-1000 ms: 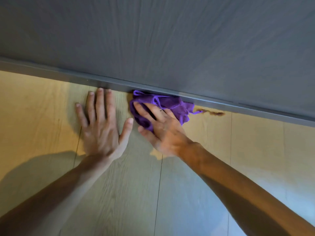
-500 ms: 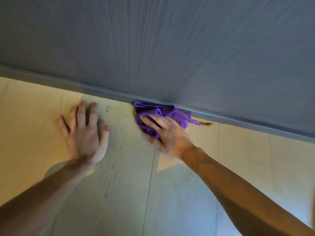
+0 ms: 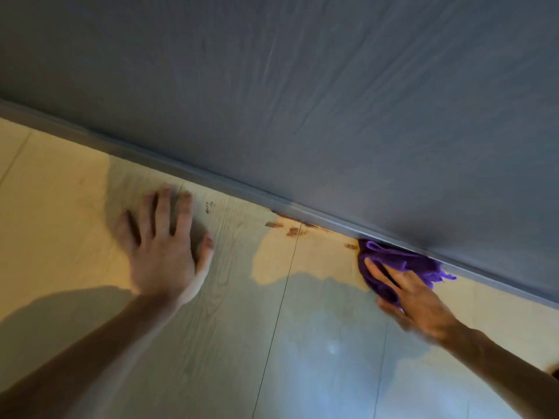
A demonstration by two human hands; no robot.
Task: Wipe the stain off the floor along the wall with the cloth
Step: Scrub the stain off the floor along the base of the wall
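Observation:
A bunched purple cloth point(image 3: 399, 260) lies on the pale wood floor against the grey skirting point(image 3: 211, 176). My right hand point(image 3: 414, 297) presses flat on the cloth, fingers spread over it. Brown stain patches point(image 3: 292, 229) show on the floor beside the skirting, left of the cloth, with one small spot point(image 3: 351, 246) just at the cloth's left edge. My left hand point(image 3: 163, 246) rests flat on the floor, fingers apart, well left of the stain and blurred.
A grey wall point(image 3: 302, 86) fills the upper part of the view, running diagonally down to the right. A small dark mark point(image 3: 208, 207) sits on the floor near my left fingers. Shadows of my arms fall over the floorboards.
My right hand has slid the cloth to the right along the skirting, uncovering brown stain patches where it lay. My left hand now sits farther from the cloth.

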